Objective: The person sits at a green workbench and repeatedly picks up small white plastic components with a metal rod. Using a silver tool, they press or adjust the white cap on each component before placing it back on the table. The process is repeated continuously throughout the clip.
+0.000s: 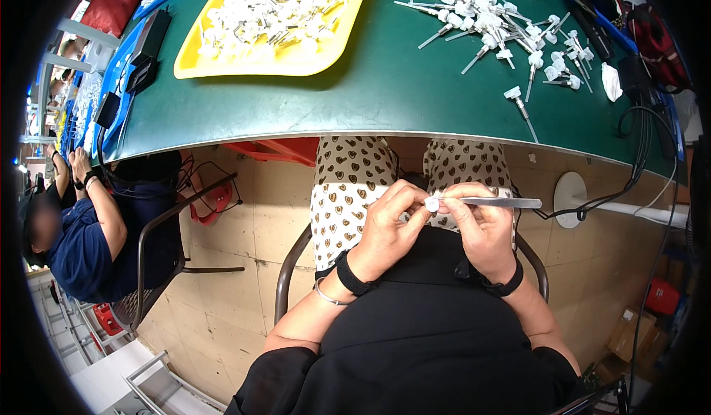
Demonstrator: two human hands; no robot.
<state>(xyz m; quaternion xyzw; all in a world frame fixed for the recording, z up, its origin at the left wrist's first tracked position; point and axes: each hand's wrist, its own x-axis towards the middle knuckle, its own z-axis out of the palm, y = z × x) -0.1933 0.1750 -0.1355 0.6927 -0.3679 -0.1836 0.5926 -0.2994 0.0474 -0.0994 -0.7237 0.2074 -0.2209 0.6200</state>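
Above my lap, just off the table's near edge, my two hands meet. My left hand [392,224] pinches a small white plastic part [432,204] between thumb and fingertips. Metal tweezers [507,202] are gripped in my right hand [480,226], their broad end pointing right and their tips at the white part. The fingers hide most of that part, so whether the tips touch it I cannot tell. Beyond, on the green table [296,111], lies a loose heap of white pump heads with thin tubes [481,19], one [521,111] close to the edge.
A yellow tray [255,68] full of similar white parts stands at the far left. Black cables [643,156] hang off the right edge near a white round base [570,199]. A co-worker [89,230] sits at left beside a chair [148,259].
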